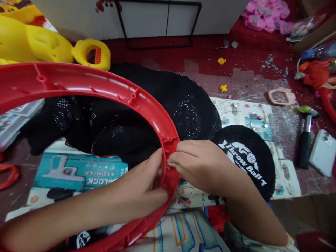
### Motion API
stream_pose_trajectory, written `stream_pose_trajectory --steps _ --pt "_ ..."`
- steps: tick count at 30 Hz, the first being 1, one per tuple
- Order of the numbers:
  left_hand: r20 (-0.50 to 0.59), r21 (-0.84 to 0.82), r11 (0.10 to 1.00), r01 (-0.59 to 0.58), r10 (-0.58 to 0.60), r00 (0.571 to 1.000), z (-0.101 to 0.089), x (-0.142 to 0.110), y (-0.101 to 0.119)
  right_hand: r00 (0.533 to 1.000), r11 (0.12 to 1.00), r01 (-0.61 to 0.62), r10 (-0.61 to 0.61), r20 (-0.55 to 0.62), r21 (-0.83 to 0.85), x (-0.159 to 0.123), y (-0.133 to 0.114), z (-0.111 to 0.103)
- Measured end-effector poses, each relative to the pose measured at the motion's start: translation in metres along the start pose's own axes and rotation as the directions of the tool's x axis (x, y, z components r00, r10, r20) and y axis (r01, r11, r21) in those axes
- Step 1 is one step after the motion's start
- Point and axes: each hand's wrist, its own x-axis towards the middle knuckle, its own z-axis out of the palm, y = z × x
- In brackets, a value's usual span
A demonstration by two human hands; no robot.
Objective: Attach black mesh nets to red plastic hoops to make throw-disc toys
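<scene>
A big red plastic ring [86, 81] fills the left half of the head view, tilted toward me. My left hand [147, 183] reaches through its opening and grips the inner edge of the rim at the right. My right hand [199, 162] pinches the same stretch of rim from the outside, fingertips almost meeting the left ones. Black mesh netting [168, 101] lies heaped behind and under the ring. A round black mesh piece printed "Throw Ball" [246, 157] rests just right of my right wrist.
Yellow plastic parts [34, 43] sit at the far left. Printed cardboard sheets [78, 171] cover the red floor. A hammer [305, 136] and a white phone [323, 151] lie at the right. A black metal frame [157, 24] stands at the back; pink pieces [265, 15] pile top right.
</scene>
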Motion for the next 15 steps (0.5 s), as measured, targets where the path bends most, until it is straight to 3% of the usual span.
stream_pose_trajectory --steps 6,10,12,15 --pt "0.024 -0.074 0.997 0.012 -0.011 1.000 0.001 -0.002 0.002 0.997 0.999 0.001 0.003 -0.080 0.054 0.001 -0.001 0.003" --pt "0.016 -0.212 0.973 -0.092 0.098 0.995 0.002 0.002 0.001 0.991 0.999 -0.036 0.041 -0.125 0.040 0.001 -0.006 0.004" --pt "-0.052 -0.149 0.980 -0.136 0.129 0.990 0.002 0.004 -0.003 0.988 0.995 -0.078 0.085 -0.126 0.065 0.000 -0.006 0.005" --pt "-0.156 0.049 0.993 -0.109 0.116 0.981 0.002 0.005 -0.009 0.975 0.983 -0.146 0.163 -0.154 0.112 -0.002 -0.005 0.003"
